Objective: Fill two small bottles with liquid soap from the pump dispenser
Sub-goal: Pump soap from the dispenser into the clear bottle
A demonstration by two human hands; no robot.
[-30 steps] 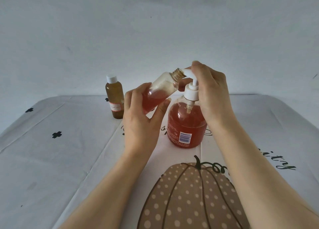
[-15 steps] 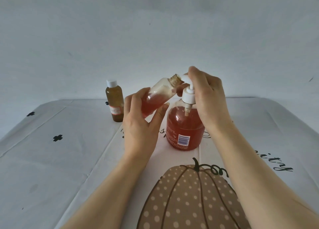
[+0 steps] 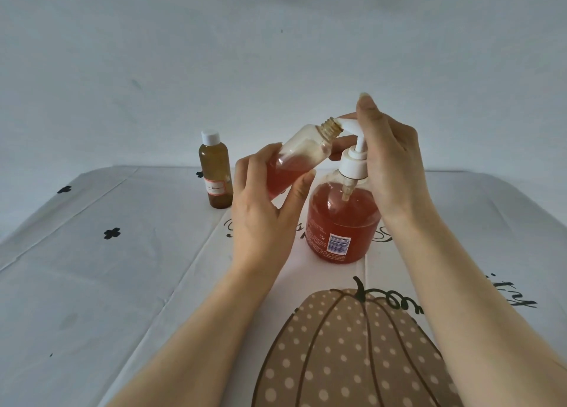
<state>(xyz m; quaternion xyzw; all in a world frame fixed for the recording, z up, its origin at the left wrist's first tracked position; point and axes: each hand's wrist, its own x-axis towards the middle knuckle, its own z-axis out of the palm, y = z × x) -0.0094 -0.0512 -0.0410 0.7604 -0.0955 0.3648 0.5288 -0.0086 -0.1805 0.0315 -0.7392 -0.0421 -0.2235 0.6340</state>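
A round pump dispenser [image 3: 342, 225] of reddish soap stands on the table, its white pump head [image 3: 352, 130] raised. My left hand [image 3: 264, 213] grips a small clear bottle [image 3: 294, 158], tilted, uncapped, about half full of red soap. Its threaded mouth meets the pump's nozzle. My right hand [image 3: 389, 161] rests on the pump head, fingers straight over its top, thumb under the spout. A second small bottle [image 3: 215, 173], brownish with a white cap and a label, stands upright to the left.
A white tablecloth [image 3: 107, 284] with small black clovers, black lettering and a dotted pumpkin print [image 3: 352, 354] covers the table. A plain pale wall rises right behind the table's far edge.
The pump head has come up from its pressed position, and my right hand rose with it. The small bottle stays at the nozzle.
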